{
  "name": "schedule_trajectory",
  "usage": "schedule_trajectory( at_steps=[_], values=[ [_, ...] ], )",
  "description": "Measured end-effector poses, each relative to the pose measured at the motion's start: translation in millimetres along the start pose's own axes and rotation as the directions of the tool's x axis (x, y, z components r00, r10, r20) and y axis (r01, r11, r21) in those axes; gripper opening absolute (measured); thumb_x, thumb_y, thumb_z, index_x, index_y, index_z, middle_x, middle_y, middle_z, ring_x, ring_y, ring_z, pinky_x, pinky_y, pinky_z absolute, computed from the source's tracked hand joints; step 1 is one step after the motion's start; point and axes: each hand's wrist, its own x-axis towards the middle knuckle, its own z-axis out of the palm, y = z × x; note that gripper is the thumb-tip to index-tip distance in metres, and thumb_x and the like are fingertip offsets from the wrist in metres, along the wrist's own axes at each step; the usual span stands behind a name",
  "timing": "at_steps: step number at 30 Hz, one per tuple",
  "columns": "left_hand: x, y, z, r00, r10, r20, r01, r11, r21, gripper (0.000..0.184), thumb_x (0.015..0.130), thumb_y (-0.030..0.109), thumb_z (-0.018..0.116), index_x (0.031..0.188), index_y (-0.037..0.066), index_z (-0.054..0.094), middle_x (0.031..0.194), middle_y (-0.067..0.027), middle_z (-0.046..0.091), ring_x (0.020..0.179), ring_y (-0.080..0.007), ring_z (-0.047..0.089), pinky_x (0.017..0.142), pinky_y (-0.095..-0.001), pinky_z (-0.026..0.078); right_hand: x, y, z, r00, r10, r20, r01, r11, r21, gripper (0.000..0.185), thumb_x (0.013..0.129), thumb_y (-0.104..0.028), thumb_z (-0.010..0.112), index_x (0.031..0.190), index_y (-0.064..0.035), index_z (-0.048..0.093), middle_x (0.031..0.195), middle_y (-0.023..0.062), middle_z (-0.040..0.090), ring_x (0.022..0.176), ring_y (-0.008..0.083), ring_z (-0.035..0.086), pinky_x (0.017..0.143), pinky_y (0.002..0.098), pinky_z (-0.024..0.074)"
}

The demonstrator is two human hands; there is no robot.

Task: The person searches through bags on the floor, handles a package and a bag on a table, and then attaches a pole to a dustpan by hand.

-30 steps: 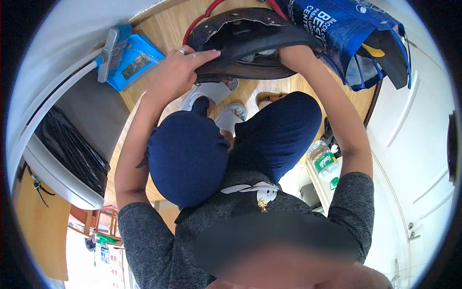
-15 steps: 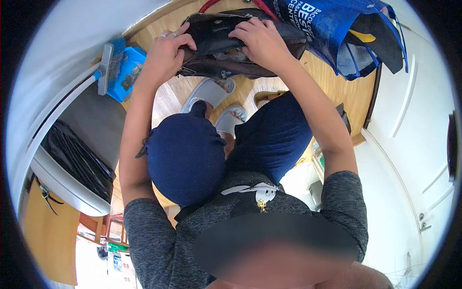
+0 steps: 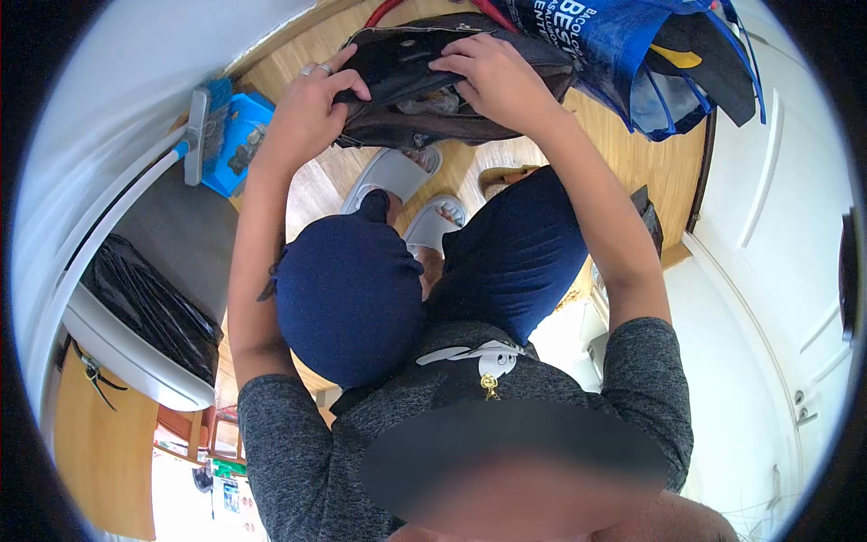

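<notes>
A black bag (image 3: 384, 126) with its top parted lies on the floor just past my feet, in the upper middle of the head view. My left hand (image 3: 312, 108), with rings on a finger, has its thumb and fingers closed on the bag's left rim. On the right side of the opening, my right hand (image 3: 506, 86) curls its fingers over the bag's dark edge. Something greyish (image 3: 433, 101) shows inside between the hands, too shadowed to name. Red straps (image 3: 388, 11) rise behind the bag.
A blue shopping bag (image 3: 623, 81) holding dark and yellow things leans at right. At left are a blue dustpan (image 3: 248, 131), a broom (image 3: 203, 135) and a bin (image 3: 135, 361) with a black liner. Grey slippers (image 3: 397, 176) are on my feet. A white door (image 3: 777, 199) stands at right.
Both hands keep their grip on the bag with hardly any movement. The view has shifted slightly, and the bag's opening shows a little more of the greyish contents.
</notes>
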Motion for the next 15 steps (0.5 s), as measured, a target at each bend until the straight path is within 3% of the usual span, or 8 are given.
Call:
schedule_trajectory(
  at_steps=[4, 6, 7, 9, 10, 12, 14, 15],
  values=[
    [-7.5, 3.6, 1.3, 0.998, 0.000, -0.070, -0.006, 0.996, -0.086, 0.031, 0.066, 0.000, 0.055, 0.096, 0.009, 0.054, 0.127, -0.0134, 0.047, 0.099, -0.0379, 0.052, 0.085, -0.0425, 0.043, -12.4, -13.2, -16.1, 0.975, -0.011, -0.221, 0.026, 0.997, 0.069, 0.029, 0.067, 0.000, 0.060, 0.095, -0.0082, 0.064, 0.095, 0.0066, 0.059, 0.096, 0.0249, 0.053, 0.083, 0.0374, 0.0439],
    [-15.5, 13.3, 4.7, 0.985, -0.074, -0.158, 0.042, 0.979, -0.199, 0.032, 0.068, 0.002, 0.060, 0.099, 0.006, 0.050, 0.124, -0.0150, 0.048, 0.101, -0.0358, 0.052, 0.085, -0.0416, 0.043, -24.0, -18.0, -25.1, 0.991, 0.121, 0.051, -0.128, 0.975, 0.180, 0.031, 0.068, 0.001, 0.057, 0.097, -0.0064, 0.062, 0.094, 0.0100, 0.059, 0.093, 0.0277, 0.055, 0.080, 0.0366, 0.0460],
    [-19.7, 16.7, 8.0, 0.959, -0.159, -0.234, 0.079, 0.945, -0.317, 0.036, 0.070, 0.005, 0.064, 0.102, 0.004, 0.047, 0.121, -0.0166, 0.048, 0.103, -0.0337, 0.052, 0.086, -0.0407, 0.043, -28.3, -20.3, -23.3, 0.991, 0.126, 0.047, -0.132, 0.975, 0.178, 0.031, 0.068, 0.001, 0.057, 0.097, -0.0064, 0.062, 0.094, 0.0100, 0.059, 0.093, 0.0277, 0.055, 0.080, 0.0366, 0.0460],
    [-31.8, 10.8, 20.1, 0.941, -0.210, -0.264, 0.118, 0.938, -0.327, 0.038, 0.072, 0.008, 0.066, 0.102, 0.002, 0.044, 0.119, -0.0177, 0.048, 0.105, -0.0308, 0.051, 0.086, -0.0396, 0.043, -38.0, -23.1, -11.6, 0.956, 0.183, 0.227, -0.225, 0.959, 0.174, 0.032, 0.068, 0.002, 0.054, 0.099, -0.0060, 0.061, 0.093, 0.0125, 0.059, 0.092, 0.0302, 0.056, 0.080, 0.0367, 0.0465],
    [-40.2, 4.1, 29.4, 0.918, -0.268, -0.291, 0.163, 0.926, -0.340, 0.041, 0.073, 0.011, 0.069, 0.101, 0.001, 0.042, 0.117, -0.0189, 0.048, 0.106, -0.0279, 0.050, 0.086, -0.0385, 0.043, -40.3, -24.1, -4.3, 0.957, 0.189, 0.222, -0.229, 0.958, 0.175, 0.032, 0.068, 0.002, 0.054, 0.099, -0.0060, 0.061, 0.093, 0.0125, 0.059, 0.092, 0.0302, 0.056, 0.080, 0.0367, 0.0465],
    [-49.8, -10.5, 45.3, 0.927, -0.198, -0.320, 0.084, 0.937, -0.339, 0.036, 0.077, 0.012, 0.066, 0.099, 0.000, 0.040, 0.107, -0.0182, 0.051, 0.097, -0.0242, 0.053, 0.079, -0.0344, 0.044, -36.0, -29.8, 10.5, 0.992, 0.081, 0.096, -0.110, 0.933, 0.343, 0.028, 0.069, 0.000, 0.049, 0.093, -0.0059, 0.063, 0.091, 0.0134, 0.059, 0.091, 0.0309, 0.056, 0.079, 0.0392, 0.0470],
    [-58.8, -8.6, 46.1, 0.851, -0.523, -0.049, 0.449, 0.773, -0.448, 0.033, 0.081, 0.013, 0.064, 0.099, 0.000, 0.039, 0.092, -0.0140, 0.050, 0.083, -0.0205, 0.052, 0.071, -0.0312, 0.044, -22.4, -40.2, 25.2, 0.994, 0.093, 0.050, -0.105, 0.894, 0.436, 0.035, 0.068, 0.002, 0.048, 0.099, -0.0072, 0.062, 0.095, 0.0139, 0.060, 0.093, 0.0314, 0.056, 0.082, 0.0403, 0.0462],
    [-57.5, -13.1, 49.2, 0.883, -0.439, -0.165, 0.302, 0.801, -0.517, 0.031, 0.083, 0.014, 0.062, 0.099, 0.000, 0.039, 0.083, -0.0111, 0.047, 0.074, -0.0180, 0.048, 0.066, -0.0300, 0.042, -13.7, -43.6, 30.8, 0.997, 0.043, 0.066, -0.068, 0.892, 0.447, 0.037, 0.070, 0.002, 0.049, 0.103, -0.0078, 0.061, 0.100, 0.0141, 0.059, 0.095, 0.0322, 0.055, 0.083, 0.0395, 0.0455]
  ],
)
